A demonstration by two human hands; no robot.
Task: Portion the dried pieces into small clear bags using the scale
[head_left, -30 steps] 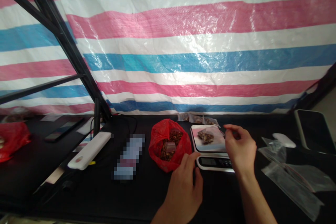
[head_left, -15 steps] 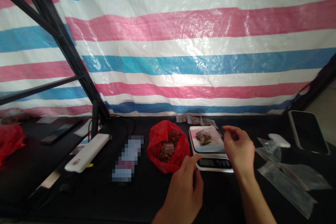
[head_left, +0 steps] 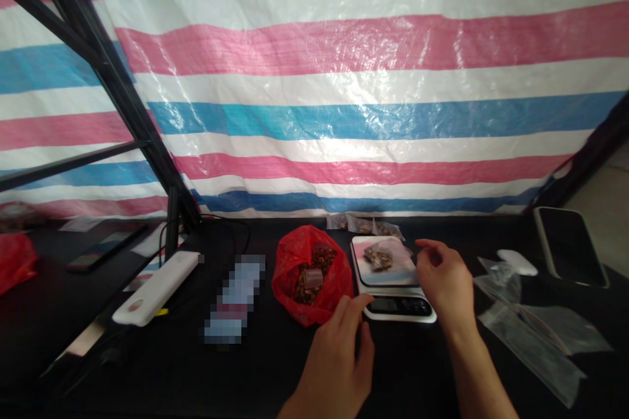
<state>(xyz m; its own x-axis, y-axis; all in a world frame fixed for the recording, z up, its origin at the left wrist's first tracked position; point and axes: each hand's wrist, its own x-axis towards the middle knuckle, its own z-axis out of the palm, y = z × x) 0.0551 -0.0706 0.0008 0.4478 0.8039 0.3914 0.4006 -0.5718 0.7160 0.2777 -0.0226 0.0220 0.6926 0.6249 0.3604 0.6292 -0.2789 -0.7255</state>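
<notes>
Clear plastic makes up the small bag of brown pieces (head_left: 381, 257) lying on the platform of a white rectangular digital scale (head_left: 400, 275). The right hand (head_left: 448, 285) is at the scale's right side, thumb and forefinger curved and parted with nothing visible between them; whether it touches the scale, I cannot tell. The left hand (head_left: 339, 357) is near the scale's near left corner, fingers loosely bent, grasping nothing visible. Just left of the scale sits a crumpled red plastic bag (head_left: 301, 243) with brown pieces and a small translucent cup (head_left: 313, 278) inside.
</notes>
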